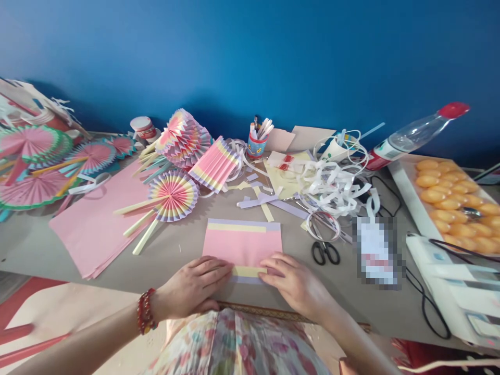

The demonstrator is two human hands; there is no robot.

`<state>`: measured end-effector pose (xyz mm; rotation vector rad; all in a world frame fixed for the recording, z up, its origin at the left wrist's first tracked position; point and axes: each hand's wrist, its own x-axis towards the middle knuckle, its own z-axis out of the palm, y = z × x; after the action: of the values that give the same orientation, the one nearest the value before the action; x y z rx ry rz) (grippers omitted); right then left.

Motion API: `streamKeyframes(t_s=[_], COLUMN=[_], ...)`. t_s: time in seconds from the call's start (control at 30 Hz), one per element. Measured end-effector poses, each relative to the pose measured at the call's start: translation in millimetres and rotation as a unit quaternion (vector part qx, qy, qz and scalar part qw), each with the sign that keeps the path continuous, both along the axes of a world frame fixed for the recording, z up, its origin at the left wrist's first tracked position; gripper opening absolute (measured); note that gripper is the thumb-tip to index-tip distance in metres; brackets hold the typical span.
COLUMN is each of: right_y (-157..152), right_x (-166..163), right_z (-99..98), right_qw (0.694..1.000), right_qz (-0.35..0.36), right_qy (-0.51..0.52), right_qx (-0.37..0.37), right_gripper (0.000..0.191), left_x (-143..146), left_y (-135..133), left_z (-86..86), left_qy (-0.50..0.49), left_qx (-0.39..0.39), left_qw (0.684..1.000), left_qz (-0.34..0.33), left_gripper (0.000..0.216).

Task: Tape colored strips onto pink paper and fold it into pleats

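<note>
A pink sheet of paper with yellow and lilac stripes (242,243) lies flat on the grey table (187,245) right in front of me. My left hand (195,285) rests on its near left corner, fingers curled and pressing the edge down. My right hand (295,281) presses the near right part of the sheet, fingertips pinching the striped near edge. Both hands are on the paper's near edge, which looks folded over. A red bead bracelet (145,311) sits on my left wrist.
Finished paper fans (174,195) and folded pleats (214,164) lie behind, with a stack of pink sheets (94,224) to the left. Black scissors (325,252), white paper strips (332,182), a pen cup (257,143), a bottle (414,136) and an orange egg tray (453,200) stand to the right.
</note>
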<state>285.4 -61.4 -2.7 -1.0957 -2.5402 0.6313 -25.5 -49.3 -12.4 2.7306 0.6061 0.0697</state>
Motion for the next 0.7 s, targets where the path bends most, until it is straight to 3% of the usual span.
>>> streamKeyframes(t_s=[0.1,0.3,0.43,0.57,0.7], right_y=[-2,-2,-1,0,0], right_x=[3,5,6,7,9], right_z=[-3.9,-5.1,-7.1,-10.3,-6.7], right_qw=[1.000,1.000,0.999,0.998,0.997], right_qz=[-0.002,-0.012,-0.009,0.012,0.037], right_qy=[0.021,0.026,0.024,0.019,0.016], right_qx=[0.007,0.013,0.032,0.053,0.073], right_gripper=[0.028,0.033,0.035,0.034,0.034], left_x=[5,21,21,17,9], left_y=[0,8,12,11,8], left_z=[-0.5,-0.9,-0.8,0.7,5.6], left_qy=[-0.007,-0.026,-0.018,-0.026,-0.029], left_qx=[0.010,-0.004,-0.017,-0.019,0.015], left_qw=[1.000,0.996,0.994,0.994,0.998], left_qz=[0.002,-0.088,-0.104,-0.100,-0.052], left_gripper=[0.062,0.069,0.069,0.066,0.060])
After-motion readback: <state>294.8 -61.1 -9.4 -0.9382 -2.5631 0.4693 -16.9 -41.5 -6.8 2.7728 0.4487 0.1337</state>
